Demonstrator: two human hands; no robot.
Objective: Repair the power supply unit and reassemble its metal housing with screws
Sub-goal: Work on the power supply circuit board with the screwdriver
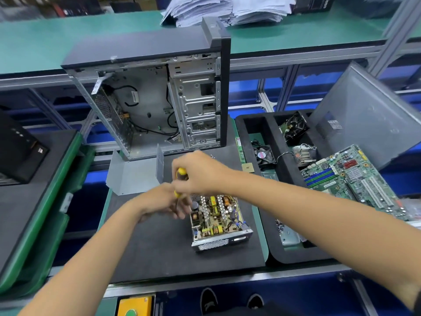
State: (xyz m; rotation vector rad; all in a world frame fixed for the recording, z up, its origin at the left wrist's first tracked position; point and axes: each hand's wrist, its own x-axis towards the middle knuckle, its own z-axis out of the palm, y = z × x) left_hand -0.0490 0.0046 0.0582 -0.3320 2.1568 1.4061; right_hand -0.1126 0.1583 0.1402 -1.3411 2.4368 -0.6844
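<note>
The power supply unit (218, 222) lies on the black mat with its lid off, its circuit board and coils exposed. Its bent grey metal cover (134, 174) lies behind it to the left. My right hand (200, 174) grips a yellow and black screwdriver (181, 179) by the handle, upright over the unit's left rear corner. My left hand (166, 201) is at the screwdriver's shaft just left of the unit; its fingers are blurred and the tip is hidden.
An open computer case (159, 96) stands upright behind the mat. A black foam tray (268, 179) on the right holds fans, a heatsink and a motherboard (355, 179), with a grey side panel (369, 115) leaning over it. Another black case (16, 147) lies at the left.
</note>
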